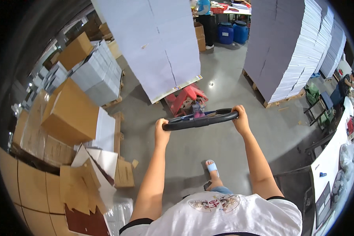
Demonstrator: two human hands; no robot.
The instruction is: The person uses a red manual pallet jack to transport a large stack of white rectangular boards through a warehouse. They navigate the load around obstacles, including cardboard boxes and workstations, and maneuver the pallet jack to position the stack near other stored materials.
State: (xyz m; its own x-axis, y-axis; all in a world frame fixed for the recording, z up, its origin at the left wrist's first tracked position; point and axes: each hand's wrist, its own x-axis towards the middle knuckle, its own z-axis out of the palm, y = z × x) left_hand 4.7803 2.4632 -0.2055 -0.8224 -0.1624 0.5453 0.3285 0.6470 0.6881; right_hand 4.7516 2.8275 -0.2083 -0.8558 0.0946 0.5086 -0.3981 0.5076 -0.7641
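Observation:
Both my arms reach forward to the black handle (202, 121) of a red pallet jack (187, 98). My left hand (161, 131) is closed round the handle's left end, and my right hand (240, 117) grips its right end. Beyond the handle, the jack's red body stands at the foot of a tall stack of white paper sheets (157, 43). The jack's forks are hidden beneath that stack.
Another tall paper stack (281, 51) stands on a wooden pallet (285, 101) to the right. Cardboard boxes (72, 114) and paper piles line the left side. A white table (322, 173) and a chair (318, 106) are at right. Far ahead, a person (205, 19) stands near blue drums (225, 33).

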